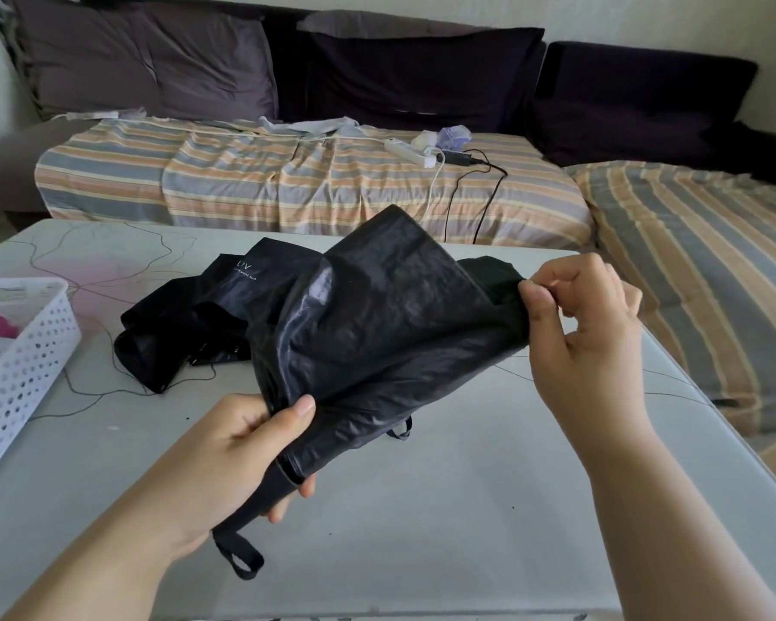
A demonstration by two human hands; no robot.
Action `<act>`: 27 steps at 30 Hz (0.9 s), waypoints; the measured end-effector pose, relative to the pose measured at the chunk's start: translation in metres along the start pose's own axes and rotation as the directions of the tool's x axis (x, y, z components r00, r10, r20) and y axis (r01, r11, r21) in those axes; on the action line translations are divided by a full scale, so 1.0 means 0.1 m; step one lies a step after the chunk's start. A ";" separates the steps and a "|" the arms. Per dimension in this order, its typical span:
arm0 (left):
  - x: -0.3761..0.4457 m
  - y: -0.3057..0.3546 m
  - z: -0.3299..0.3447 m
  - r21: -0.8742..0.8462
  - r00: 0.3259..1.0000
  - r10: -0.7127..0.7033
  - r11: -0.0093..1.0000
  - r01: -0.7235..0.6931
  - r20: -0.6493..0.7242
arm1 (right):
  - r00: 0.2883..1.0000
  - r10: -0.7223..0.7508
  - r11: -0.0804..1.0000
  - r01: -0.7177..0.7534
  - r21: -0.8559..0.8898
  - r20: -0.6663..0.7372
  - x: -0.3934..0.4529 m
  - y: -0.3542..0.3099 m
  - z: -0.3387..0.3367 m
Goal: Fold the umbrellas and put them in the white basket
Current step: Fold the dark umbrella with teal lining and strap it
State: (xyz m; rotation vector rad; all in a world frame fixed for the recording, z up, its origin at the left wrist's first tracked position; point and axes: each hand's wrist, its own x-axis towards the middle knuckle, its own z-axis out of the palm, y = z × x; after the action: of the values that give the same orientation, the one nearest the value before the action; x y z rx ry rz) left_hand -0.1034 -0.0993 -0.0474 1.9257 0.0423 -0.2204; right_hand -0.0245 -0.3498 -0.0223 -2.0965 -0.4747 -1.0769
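Black umbrella (377, 316) held above the tabletop (422, 531) at frame centre, canopy loose and crumpled. Left hand (243, 450) grips its lower end, fingers curled round; right hand (587, 333) pinches the canopy edge at right. White basket (23, 351) sits at left edge, holding something pink.

2 hands (225, 445) (583, 333), 1 black umbrella (355, 324), 1 white basket (23, 365), 1 table (444, 508), 1 power strip (411, 153), 4 dark cushions (144, 60)
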 end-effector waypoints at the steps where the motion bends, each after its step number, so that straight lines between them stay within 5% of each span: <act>1: 0.00 0.00 0.03 0.016 1.000 0.008 1.000 -0.008 -0.009 | 0.999 0.022 0.998 -0.024 -0.058 -0.036 0.00 0.01 0.02; 4: -0.02 0.01 0.05 0.037 0.999 0.018 0.999 -0.017 -0.029 | 0.990 0.136 0.987 -0.138 -0.089 -0.023 0.05 0.00 0.02; 7: -0.03 0.01 0.00 0.059 0.998 0.029 0.998 -0.026 -0.059 | 0.974 0.173 0.982 -0.182 0.048 0.147 0.10 0.05 -0.07; 13: -0.06 -0.01 -0.07 0.171 0.996 0.056 0.984 -0.044 -0.065 | 0.907 0.081 0.986 -0.135 0.102 0.413 0.07 0.14 -0.19; 20: -0.06 0.00 -0.03 0.195 0.988 0.065 0.980 -0.037 -0.138 | 0.858 0.240 0.949 -0.306 0.075 0.454 0.09 0.11 -0.21; 27: -0.05 0.02 -0.02 0.234 0.988 0.057 0.972 -0.022 -0.145 | 0.860 0.225 0.946 -0.305 0.108 0.459 0.06 0.10 -0.18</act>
State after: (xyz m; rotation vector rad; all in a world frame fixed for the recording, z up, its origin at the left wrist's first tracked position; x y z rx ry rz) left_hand -0.1082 -0.0972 -0.0439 2.1712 0.0814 -0.0537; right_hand -0.0249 -0.3696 -0.0143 -2.1634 -0.4561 -0.3765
